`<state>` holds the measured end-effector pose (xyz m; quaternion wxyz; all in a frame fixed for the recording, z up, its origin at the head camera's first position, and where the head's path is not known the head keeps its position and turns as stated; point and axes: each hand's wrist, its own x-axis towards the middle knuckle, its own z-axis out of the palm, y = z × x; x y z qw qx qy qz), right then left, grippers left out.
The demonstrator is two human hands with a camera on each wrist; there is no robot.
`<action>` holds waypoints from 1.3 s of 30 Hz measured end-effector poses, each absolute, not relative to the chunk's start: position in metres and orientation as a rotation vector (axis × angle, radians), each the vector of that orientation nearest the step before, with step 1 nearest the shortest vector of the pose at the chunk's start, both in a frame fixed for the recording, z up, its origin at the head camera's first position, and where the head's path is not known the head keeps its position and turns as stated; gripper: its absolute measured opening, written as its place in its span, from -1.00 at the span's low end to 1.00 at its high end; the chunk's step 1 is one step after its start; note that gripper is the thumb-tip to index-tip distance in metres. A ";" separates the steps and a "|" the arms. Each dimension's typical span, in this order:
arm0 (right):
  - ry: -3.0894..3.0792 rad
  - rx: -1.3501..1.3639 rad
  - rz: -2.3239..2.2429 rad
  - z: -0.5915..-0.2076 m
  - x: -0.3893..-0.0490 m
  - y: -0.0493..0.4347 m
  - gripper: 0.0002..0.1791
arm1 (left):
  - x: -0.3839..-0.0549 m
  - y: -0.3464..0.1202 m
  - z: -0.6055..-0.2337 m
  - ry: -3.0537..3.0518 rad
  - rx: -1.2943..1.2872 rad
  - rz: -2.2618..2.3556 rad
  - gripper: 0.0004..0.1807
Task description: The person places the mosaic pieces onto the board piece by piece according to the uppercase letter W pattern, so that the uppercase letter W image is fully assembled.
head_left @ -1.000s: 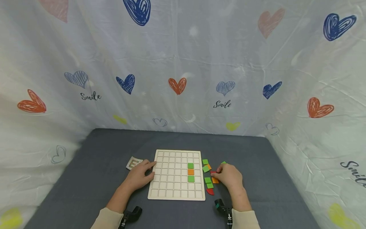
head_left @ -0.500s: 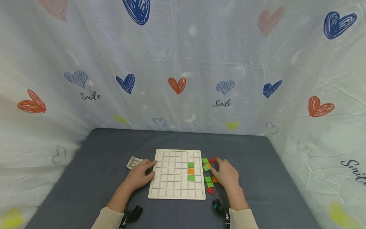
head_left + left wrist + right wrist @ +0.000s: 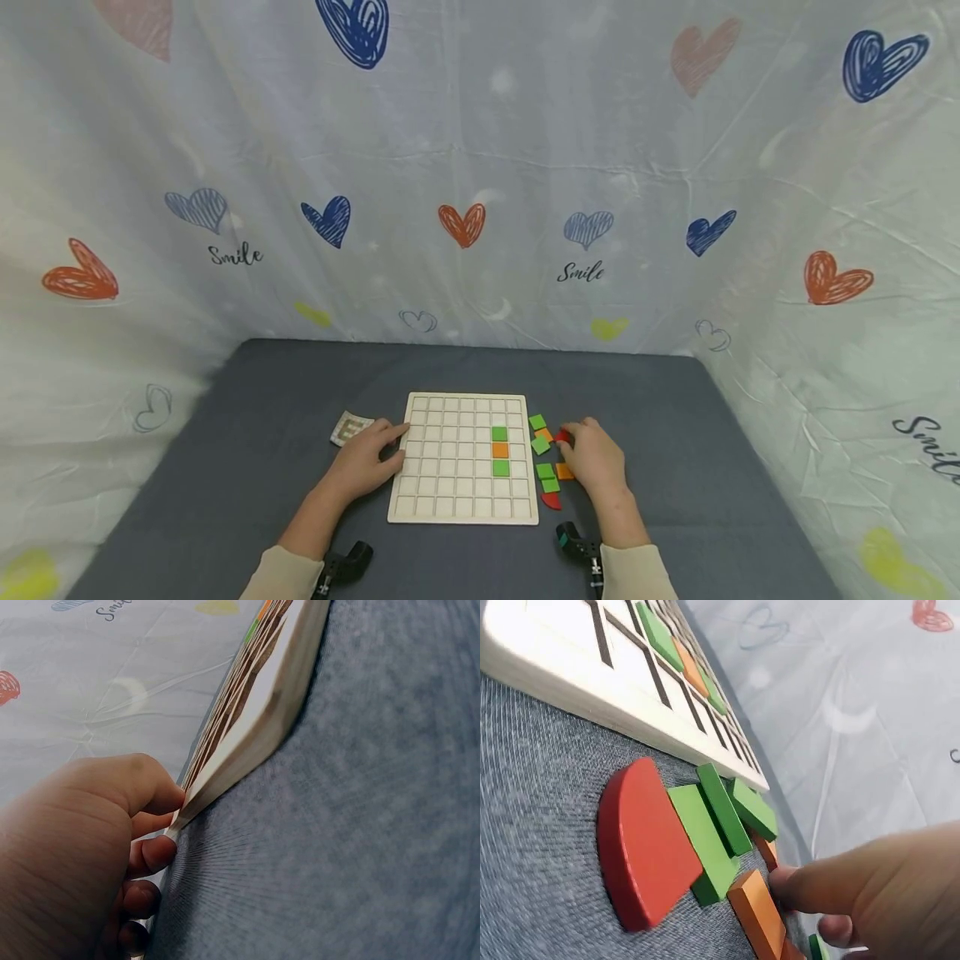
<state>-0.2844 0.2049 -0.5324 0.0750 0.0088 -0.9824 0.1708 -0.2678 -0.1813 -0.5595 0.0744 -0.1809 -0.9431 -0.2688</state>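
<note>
A pale wooden grid board (image 3: 450,475) lies on the table, with two green tiles and an orange tile (image 3: 500,450) in one column. My left hand (image 3: 363,458) rests against its left edge, thumb and forefinger spread apart along the rim; the left wrist view shows the thumb (image 3: 161,787) at the edge. To the right of the board, my right hand (image 3: 598,458) pinches a red piece (image 3: 562,435) between thumb and forefinger. The right wrist view mostly hides that piece behind the thumb (image 3: 810,885). Near it lie loose green tiles (image 3: 544,472) and an orange tile (image 3: 565,472).
A red rounded piece (image 3: 551,501) lies nearest the front, beside the board's right edge. A small patterned card (image 3: 350,427) sits partly behind my left hand. Dark grey cloth (image 3: 285,392) covers the table, and a printed curtain (image 3: 517,167) hangs around it.
My right hand has shifted slightly left. The red piece slid away from me, then came back a little under its fingers. The left hand and board hold still.
</note>
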 end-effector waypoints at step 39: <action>-3.093 0.092 0.795 -0.518 -0.283 0.236 -0.66 | -0.269 -0.180 -0.561 -2.820 -0.535 -0.827 -0.52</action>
